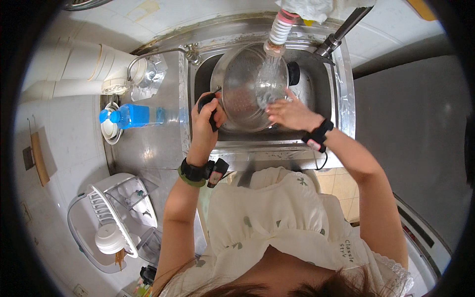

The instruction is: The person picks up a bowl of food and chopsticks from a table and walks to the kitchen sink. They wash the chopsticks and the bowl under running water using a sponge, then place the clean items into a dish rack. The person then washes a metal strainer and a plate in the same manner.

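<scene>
A large round metal pot (pixel 237 92) is tilted inside the stainless steel sink (pixel 207 148). My left hand (pixel 210 115) grips its black side handle (pixel 208 107); a second black handle (pixel 293 73) shows on the far side. Water pours into the pot from a faucet with a white ribbed hose (pixel 280 31). With fingers apart, my right hand (pixel 289 111) is at the pot's rim beside the stream, holding nothing. The fingertips are slightly blurred, and whether they touch the metal I cannot tell.
Left of the sink, blue-labelled bottles (pixel 137 116) lie or lean near a small white bowl (pixel 110 130). A thin curved tap (pixel 193 54) stands at the sink's back left corner. A white dish rack (pixel 111 211) holds bowls at lower left. A grey surface (pixel 408 122) lies at right.
</scene>
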A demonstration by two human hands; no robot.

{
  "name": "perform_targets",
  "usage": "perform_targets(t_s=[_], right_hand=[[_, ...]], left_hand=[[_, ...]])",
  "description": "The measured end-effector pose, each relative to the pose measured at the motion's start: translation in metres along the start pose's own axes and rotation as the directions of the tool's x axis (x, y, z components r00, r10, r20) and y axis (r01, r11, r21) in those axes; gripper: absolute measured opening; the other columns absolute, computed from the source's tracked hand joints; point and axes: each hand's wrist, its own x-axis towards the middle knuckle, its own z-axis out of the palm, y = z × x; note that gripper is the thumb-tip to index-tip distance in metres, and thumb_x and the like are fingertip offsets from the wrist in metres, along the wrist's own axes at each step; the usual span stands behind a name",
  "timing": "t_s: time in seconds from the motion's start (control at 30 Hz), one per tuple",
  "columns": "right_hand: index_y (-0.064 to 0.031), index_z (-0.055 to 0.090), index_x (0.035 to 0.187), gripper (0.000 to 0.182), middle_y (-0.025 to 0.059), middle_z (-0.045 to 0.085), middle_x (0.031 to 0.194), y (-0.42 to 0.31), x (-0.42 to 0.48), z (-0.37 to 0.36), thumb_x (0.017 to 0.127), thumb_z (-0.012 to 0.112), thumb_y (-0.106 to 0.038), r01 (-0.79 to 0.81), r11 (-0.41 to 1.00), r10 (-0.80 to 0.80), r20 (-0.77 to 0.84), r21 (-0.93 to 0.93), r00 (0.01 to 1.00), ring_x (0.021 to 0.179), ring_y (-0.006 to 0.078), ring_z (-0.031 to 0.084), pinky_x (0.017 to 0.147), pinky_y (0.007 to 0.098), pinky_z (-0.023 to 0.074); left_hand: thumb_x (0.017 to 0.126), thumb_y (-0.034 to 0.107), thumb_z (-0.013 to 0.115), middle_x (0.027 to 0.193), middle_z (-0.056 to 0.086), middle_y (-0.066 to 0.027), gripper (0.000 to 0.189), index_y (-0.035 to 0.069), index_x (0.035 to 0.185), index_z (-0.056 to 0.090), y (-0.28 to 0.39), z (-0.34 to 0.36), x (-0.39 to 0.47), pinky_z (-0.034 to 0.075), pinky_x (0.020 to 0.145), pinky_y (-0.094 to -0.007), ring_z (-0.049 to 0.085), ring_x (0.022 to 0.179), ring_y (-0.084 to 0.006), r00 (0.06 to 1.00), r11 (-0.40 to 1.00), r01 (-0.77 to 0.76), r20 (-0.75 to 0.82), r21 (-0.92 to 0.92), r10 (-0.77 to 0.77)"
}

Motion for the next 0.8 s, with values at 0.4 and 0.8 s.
perform_targets(t_s=[0.4, 0.8], right_hand=[[-0.0042, 0.061, 0.099, 0.027, 0.0052, 0.058, 0.108, 0.039, 0.003, -0.003, 0.074, 0.05, -0.009, -0.021, 0.934, -0.13, -0.393, -0.356, 0.91, 0.107, 0.0194, 0.048, 0.101, 0.0331, 0.0322], [-0.0014, 0.05, 0.122, 0.039, 0.0111, 0.054, 0.119, -0.059, 0.023, -0.008, 0.083, 0.044, -0.006, -0.058, 0.367, -0.011, 0.066, 0.928, 0.998, 0.112, 0.0154, 0.047, 0.094, 0.024, 0.0335]], left_hand=[[0.085, 0.02, 0.052, 0.055, 0.037, 0.0001, 0.025, -0.001, 0.097, 0.052, 0.0, -0.007, -0.003, 0.028, 0.047, -0.0233, 0.032, 0.047, -0.0089, 0.998, 0.998, 0.063, 0.013, -0.018, -0.062], [0.086, 0.023, 0.051, 0.054, 0.036, 0.0014, 0.025, 0.001, 0.098, 0.053, -0.002, -0.002, -0.004, 0.027, 0.048, -0.0229, 0.031, 0.047, -0.0085, 0.999, 0.995, 0.035, 0.034, -0.098, -0.032]])
